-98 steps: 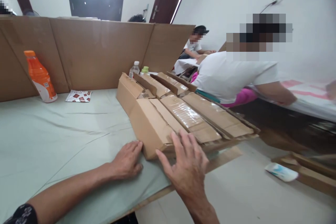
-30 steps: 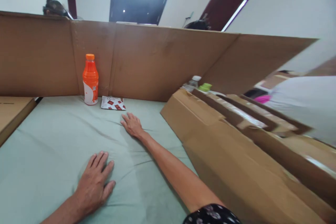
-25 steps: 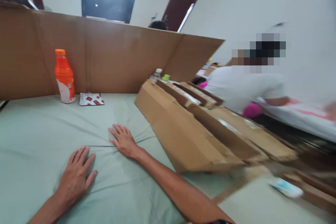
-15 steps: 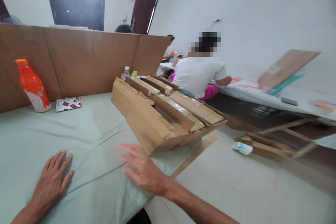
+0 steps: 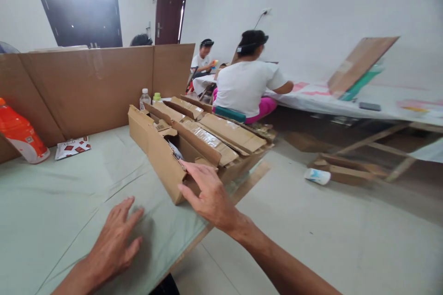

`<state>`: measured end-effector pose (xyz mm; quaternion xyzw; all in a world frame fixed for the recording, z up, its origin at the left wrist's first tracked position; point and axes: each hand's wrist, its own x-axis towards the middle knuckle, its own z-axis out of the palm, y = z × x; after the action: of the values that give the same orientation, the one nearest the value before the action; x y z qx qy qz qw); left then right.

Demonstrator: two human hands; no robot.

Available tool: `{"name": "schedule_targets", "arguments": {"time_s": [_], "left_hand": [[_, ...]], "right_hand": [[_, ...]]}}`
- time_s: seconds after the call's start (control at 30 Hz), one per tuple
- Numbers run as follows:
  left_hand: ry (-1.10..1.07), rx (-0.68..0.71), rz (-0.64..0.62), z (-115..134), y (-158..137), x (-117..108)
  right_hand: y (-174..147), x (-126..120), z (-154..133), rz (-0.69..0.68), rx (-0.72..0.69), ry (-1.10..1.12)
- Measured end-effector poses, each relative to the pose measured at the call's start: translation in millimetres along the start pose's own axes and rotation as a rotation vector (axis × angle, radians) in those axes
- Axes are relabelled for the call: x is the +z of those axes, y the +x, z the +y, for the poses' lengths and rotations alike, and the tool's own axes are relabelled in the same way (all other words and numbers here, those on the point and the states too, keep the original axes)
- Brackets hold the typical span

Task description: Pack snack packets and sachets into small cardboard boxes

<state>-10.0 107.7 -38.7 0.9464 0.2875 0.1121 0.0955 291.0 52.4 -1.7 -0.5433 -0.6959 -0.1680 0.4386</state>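
Observation:
A cardboard box with open compartments (image 5: 157, 159) stands near the right edge of the cloth-covered table. My right hand (image 5: 211, 193) is at its near corner. The fingers stretch over the opening of the front compartment, and the thumb is apart from them by the box's end. Whether they press on the cardboard I cannot tell. Inside that compartment a whitish item shows in part. To the left, my left hand (image 5: 112, 239) hovers low over the table cloth (image 5: 86, 193), fingers spread and holding nothing.
An orange bottle (image 5: 22, 131) and a printed sachet (image 5: 72, 147) lie before a cardboard screen (image 5: 104, 83). Behind the box stand a clear bottle (image 5: 145, 97) and a green cap (image 5: 157, 97). A seated person (image 5: 244, 85) works farther off. A white cup (image 5: 317, 176) lies on the floor.
My right hand has moved from above the cloth onto the box's near corner. My left hand has lifted off the cloth and come closer to the box. The view has swung right.

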Motion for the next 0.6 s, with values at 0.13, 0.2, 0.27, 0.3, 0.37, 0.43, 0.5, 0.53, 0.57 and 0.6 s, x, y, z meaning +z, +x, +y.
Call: {"name": "schedule_targets", "arguments": {"time_s": [0.13,0.2,0.27,0.3,0.37,0.43,0.5,0.53,0.57,0.6], "left_hand": [[-0.084,0.030,-0.101,25,41,10],[-0.113,0.043,-0.151,32,50,21],[-0.137,0.047,-0.195,38,53,33],[-0.147,0.046,-0.208,40,53,39],[-0.165,0.040,-0.219,44,51,48],[-0.184,0.033,-0.217,45,48,53],[-0.201,0.024,-0.210,46,45,56],[-0.207,0.020,-0.204,46,44,57],[-0.212,0.017,-0.198,46,44,57],[-0.217,0.016,-0.192,47,43,58]], "right_hand": [[7,-19,12,-0.067,0.032,0.145],[20,-24,24,-0.120,0.093,0.215],[38,-21,37,-0.201,0.171,0.211],[48,-17,44,-0.279,0.206,0.179],[67,-6,54,-0.483,0.242,0.104],[80,5,59,-0.654,0.230,0.061],[88,13,60,-0.714,0.187,0.049],[90,15,60,-0.714,0.163,0.044],[90,16,60,-0.706,0.135,0.033],[91,17,59,-0.695,0.112,0.019]]}}
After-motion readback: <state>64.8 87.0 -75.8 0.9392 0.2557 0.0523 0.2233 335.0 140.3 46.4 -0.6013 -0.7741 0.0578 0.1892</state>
